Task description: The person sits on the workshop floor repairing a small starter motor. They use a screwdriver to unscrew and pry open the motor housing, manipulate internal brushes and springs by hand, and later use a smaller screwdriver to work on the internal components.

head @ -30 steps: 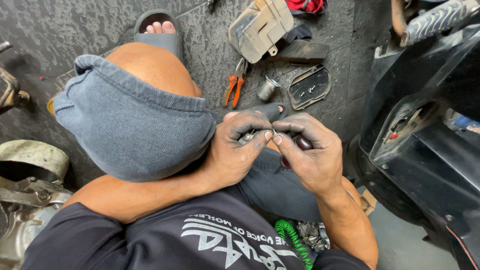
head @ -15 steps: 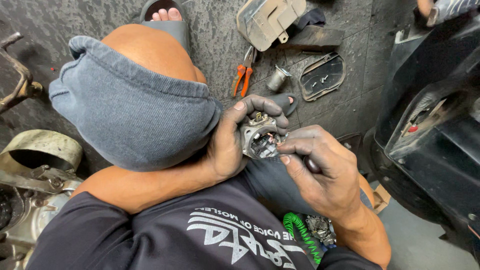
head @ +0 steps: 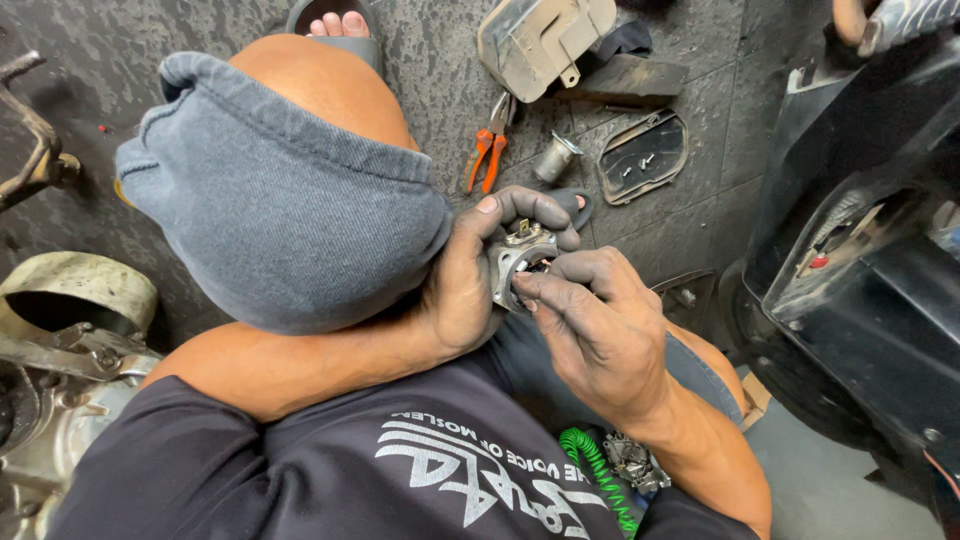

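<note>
My left hand (head: 478, 275) grips a small grey metal engine part (head: 518, 258), a round housing with a brass fitting on top, held above my lap. My right hand (head: 590, 330) comes from the right, and its index finger and thumb pinch or press at the open face of the part. Both hands are black with grease. Whether the right fingers hold something small is hidden. My left knee in grey shorts (head: 280, 190) rises just left of the hands.
On the dark floor ahead lie orange-handled pliers (head: 487, 150), a small metal cylinder (head: 553, 160), a black cover with screws (head: 643, 155) and a beige plastic box (head: 540, 40). A black scooter body (head: 860, 260) stands right. Metal engine parts (head: 60, 330) lie left. A green coiled cord (head: 595, 465) is by my hip.
My hands have opened apart from a tight clasp, and the metal part now shows in the left hand. The right hand's fingers have moved onto its open face.
</note>
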